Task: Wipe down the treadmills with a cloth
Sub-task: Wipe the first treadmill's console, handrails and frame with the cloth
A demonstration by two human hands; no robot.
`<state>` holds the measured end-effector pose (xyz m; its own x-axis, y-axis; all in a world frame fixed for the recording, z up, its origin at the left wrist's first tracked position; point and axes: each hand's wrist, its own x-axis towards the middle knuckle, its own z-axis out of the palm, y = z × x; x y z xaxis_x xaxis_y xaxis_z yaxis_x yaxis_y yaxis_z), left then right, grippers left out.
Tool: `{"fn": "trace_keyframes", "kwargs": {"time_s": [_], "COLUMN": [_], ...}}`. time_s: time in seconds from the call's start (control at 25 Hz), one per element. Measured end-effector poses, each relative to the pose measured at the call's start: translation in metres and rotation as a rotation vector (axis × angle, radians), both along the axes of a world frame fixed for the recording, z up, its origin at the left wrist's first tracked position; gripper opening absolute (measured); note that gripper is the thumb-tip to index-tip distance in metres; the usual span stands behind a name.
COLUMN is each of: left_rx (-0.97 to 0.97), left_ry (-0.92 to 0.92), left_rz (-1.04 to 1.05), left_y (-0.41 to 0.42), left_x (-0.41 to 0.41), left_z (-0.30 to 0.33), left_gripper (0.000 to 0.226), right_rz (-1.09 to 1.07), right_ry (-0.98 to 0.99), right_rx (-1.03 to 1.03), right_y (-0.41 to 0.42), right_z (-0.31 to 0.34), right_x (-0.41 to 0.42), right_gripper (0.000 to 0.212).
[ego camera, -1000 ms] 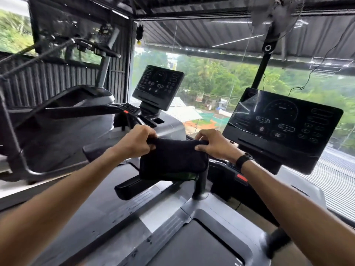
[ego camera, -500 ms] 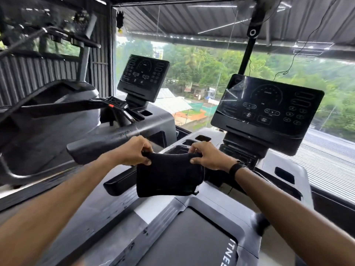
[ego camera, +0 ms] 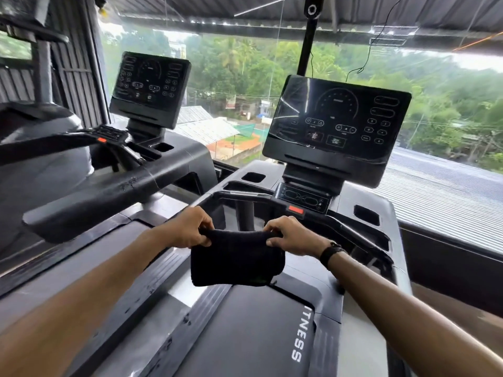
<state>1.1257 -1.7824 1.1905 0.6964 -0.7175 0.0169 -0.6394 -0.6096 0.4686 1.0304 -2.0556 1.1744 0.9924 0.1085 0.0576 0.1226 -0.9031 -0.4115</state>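
A folded black cloth [ego camera: 236,261] hangs in the air over the front of the treadmill's belt [ego camera: 245,336]. My left hand [ego camera: 187,229] pinches its upper left corner and my right hand [ego camera: 295,235], with a black watch on the wrist, pinches its upper right corner. The cloth is stretched between them just short of the treadmill's curved front handlebar [ego camera: 245,198]. Above the bar stands this treadmill's dark console screen [ego camera: 336,123].
A second treadmill stands to the left, with its own console [ego camera: 149,87] and a long black side handrail [ego camera: 103,197] reaching toward me. A large window runs behind both machines. A black pole [ego camera: 307,42] rises behind the near console.
The view has swung toward the right treadmill, bringing its console and handlebar to the centre. Both hands have kept their hold on the cloth's top corners.
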Motion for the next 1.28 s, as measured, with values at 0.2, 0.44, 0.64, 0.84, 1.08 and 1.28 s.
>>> {"fn": "trace_keyframes", "kwargs": {"time_s": [0.2, 0.44, 0.64, 0.84, 1.08, 1.28], "left_rx": [0.019, 0.129, 0.191, 0.258, 0.234, 0.124], "left_ry": [-0.047, -0.096, -0.018, 0.228, 0.235, 0.181], "left_rz": [-0.033, -0.044, -0.174, -0.301, -0.391, -0.439], "left_y": [-0.056, -0.124, -0.211, -0.291, -0.352, -0.396], "left_x": [0.032, 0.097, 0.157, 0.182, 0.223, 0.274], "left_z": [-0.018, -0.005, 0.031, 0.023, 0.017, 0.04], "left_gripper": [0.011, 0.011, 0.016, 0.011, 0.013, 0.014], "right_rz": [-0.038, -0.035, -0.07, -0.117, -0.203, -0.29], "right_ry": [-0.041, -0.093, -0.148, -0.095, -0.111, -0.221], "right_rx": [0.001, 0.031, 0.043, 0.107, 0.256, 0.279], "right_y": [-0.052, -0.118, -0.198, -0.273, -0.322, -0.356], "right_z": [-0.01, -0.01, 0.009, 0.008, -0.008, 0.016], "right_x": [0.013, 0.068, 0.105, 0.112, 0.122, 0.155], "right_gripper": [0.014, 0.013, 0.014, 0.01, 0.008, 0.009]}}
